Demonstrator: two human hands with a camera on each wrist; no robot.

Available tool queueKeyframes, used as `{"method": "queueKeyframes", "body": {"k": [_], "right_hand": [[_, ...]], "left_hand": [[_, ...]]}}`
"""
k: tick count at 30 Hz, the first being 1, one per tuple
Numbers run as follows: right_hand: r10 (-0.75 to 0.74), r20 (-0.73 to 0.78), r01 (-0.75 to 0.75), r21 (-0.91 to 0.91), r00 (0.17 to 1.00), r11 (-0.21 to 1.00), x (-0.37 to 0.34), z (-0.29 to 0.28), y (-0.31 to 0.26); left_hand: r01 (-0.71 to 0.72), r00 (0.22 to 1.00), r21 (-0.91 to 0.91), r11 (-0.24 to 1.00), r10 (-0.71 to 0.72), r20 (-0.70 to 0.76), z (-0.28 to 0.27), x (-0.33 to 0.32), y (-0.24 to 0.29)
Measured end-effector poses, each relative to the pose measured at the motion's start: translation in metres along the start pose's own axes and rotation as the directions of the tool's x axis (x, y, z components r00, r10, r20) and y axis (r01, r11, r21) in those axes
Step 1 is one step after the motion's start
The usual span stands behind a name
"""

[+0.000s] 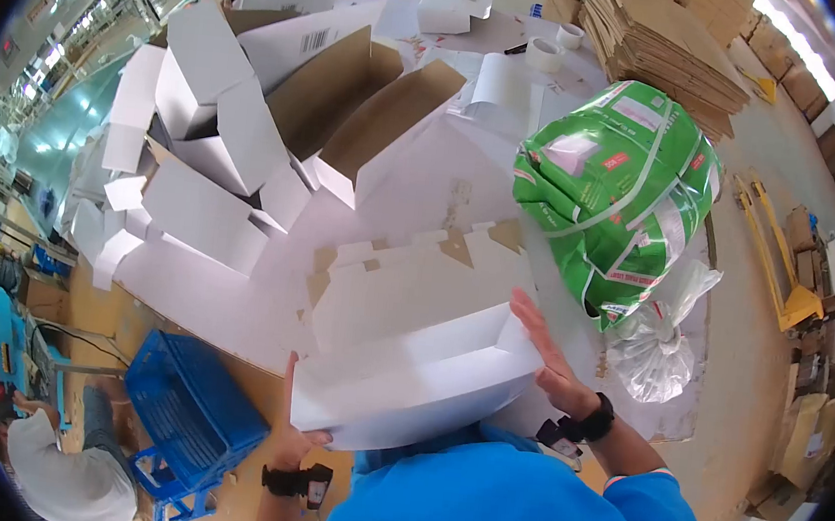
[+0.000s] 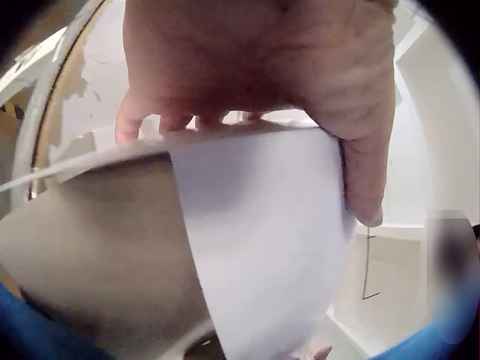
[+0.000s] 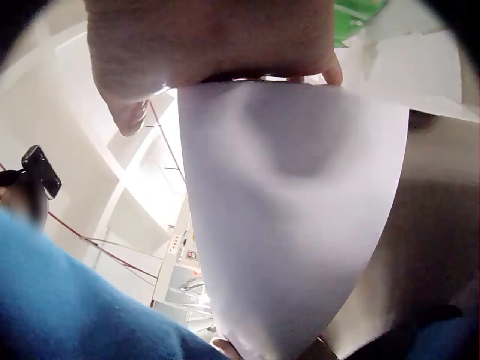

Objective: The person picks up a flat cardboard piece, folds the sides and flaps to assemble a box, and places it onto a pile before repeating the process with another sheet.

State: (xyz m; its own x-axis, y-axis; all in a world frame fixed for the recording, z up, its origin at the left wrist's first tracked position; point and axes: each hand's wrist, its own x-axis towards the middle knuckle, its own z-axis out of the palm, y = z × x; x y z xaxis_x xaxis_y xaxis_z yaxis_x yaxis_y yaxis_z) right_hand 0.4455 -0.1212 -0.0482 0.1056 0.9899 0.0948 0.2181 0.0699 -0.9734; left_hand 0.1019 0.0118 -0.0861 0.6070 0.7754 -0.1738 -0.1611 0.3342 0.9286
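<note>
A white cardboard box (image 1: 415,391) with raised flaps is held between both hands at the table's near edge. At its left end the left hand (image 1: 294,445) grips it; in the left wrist view that hand (image 2: 262,60) has its thumb along one edge of the white panel (image 2: 262,225) and its fingertips behind. Against the right end lies the right hand (image 1: 559,373), fingers straight and pointing up and away. The right wrist view shows this hand (image 3: 214,45) over the end panel (image 3: 285,195), thumb extended to the side and the other fingers partly hidden.
Several open white boxes (image 1: 239,133) stand at the left of the table (image 1: 426,176). On the right are a green wrapped bundle (image 1: 625,190) and a clear plastic bag (image 1: 655,354). Tape rolls (image 1: 545,55) lie at the back. A blue crate (image 1: 189,389) stands lower left; two people are nearby.
</note>
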Motion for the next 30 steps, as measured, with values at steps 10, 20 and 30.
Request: {"method": "queueKeyframes", "body": {"k": [10,20,30], "right_hand": [[0.098,-0.290,-0.097,0.019,0.952,0.995,0.018,-0.009,0.017],[0.113,0.486,-0.224,0.177,0.866,0.958,0.015,0.040,0.008],[0.077,0.485,-0.182,0.172,0.871,0.968,0.013,0.051,-0.015]], "left_hand": [[-0.305,0.861,-0.179,0.935,0.191,-0.471,-0.033,-0.010,0.033],[0.079,0.991,-0.771,0.632,-0.133,-0.008,-0.060,-0.026,-0.032],[0.244,0.953,-0.449,0.860,-0.298,-0.051,0.016,0.028,0.001]]}}
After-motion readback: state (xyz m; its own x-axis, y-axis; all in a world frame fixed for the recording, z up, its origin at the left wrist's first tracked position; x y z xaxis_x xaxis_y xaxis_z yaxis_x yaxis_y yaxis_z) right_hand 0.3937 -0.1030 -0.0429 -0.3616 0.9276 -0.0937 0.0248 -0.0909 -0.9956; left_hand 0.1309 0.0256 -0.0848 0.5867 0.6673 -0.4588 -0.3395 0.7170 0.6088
